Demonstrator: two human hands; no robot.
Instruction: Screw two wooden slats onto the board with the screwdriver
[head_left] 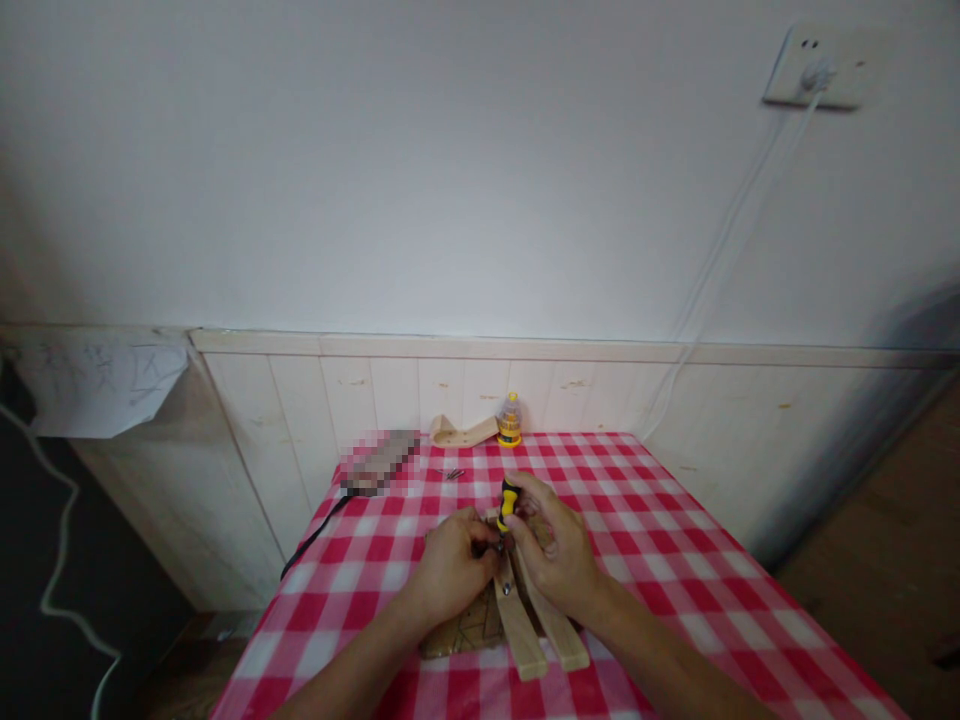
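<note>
Nearly upright, yellow-black screwdriver (509, 503) pointing down, right hand (559, 552) pinching it, left hand (456, 558) curled, its grip unclear

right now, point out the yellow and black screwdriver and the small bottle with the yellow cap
Yellow and black screwdriver (509, 503): head view, middle of its handle.
Small bottle with the yellow cap (509, 432): head view, on its label.

The right hand (562, 555) grips a screwdriver (509, 503) (yellow and black) over wooden strips (519, 635), the left hand (452, 562) beside its lower end; a bottle (510, 425) stands farther back on the bench (660, 560).
</note>
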